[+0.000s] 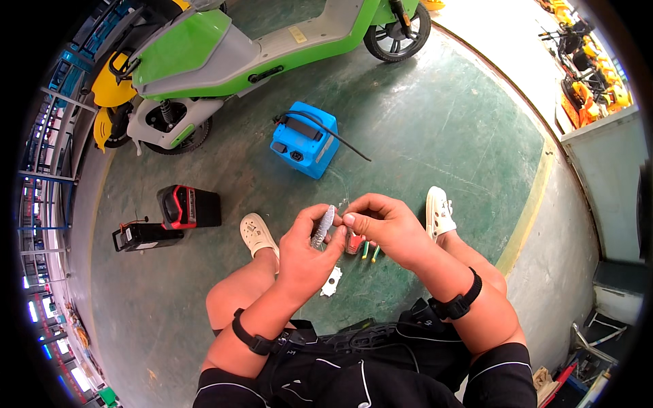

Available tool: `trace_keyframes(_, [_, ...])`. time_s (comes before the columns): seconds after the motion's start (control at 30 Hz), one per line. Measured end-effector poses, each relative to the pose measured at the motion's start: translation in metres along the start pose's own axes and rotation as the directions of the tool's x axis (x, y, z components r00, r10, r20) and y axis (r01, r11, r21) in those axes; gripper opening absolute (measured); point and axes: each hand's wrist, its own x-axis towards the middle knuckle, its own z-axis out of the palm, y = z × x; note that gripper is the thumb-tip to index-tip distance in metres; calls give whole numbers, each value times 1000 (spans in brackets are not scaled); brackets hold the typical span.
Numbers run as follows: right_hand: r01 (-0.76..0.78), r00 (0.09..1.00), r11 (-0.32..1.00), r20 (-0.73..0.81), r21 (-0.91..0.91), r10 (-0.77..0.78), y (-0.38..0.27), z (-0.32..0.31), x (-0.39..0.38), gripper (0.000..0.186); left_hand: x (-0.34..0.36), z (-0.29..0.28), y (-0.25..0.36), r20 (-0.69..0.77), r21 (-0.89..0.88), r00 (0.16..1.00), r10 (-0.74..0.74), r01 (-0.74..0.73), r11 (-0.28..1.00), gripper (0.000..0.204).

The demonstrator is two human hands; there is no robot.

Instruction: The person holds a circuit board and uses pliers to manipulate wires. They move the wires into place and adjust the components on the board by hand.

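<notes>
My left hand [306,248] is closed around a slim silver-grey crinkled piece [324,226], which looks like a small plastic packet or wrapped strip. Close beside it, my right hand [389,228] has thumb and forefinger pinched together; what lies between them is too small to make out. The fingertips of both hands nearly meet. Just below, partly covered by the hands, a red object [354,243] and a tool with green handles [367,253] show on the floor. A white jagged-edged scrap [331,281] lies nearer to me, between my legs.
Ahead stands a blue battery box [309,143] with a black cable over it. A red-and-black battery case [192,207] and a black battery [146,236] are to the left. A green-and-grey scooter [218,58] crosses the far side. A grey cabinet [609,183] stands right.
</notes>
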Motion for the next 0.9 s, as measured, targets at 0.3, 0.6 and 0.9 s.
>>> trace_keyframes(0.3, [9, 998, 991, -65, 130, 0, 4, 4, -6, 19, 6, 0, 3, 52, -234, 985, -166, 173, 957, 33])
trace_keyframes(0.6, [427, 903, 898, -10, -111, -430, 33, -9, 8, 10, 26, -13, -22, 488, -510, 787, -377, 608, 609, 38])
trace_keyframes(0.9, [172, 969, 983, -172, -58, -179, 40, 5, 17, 20, 12, -1, -20, 53, -161, 995, -81, 88, 983, 35])
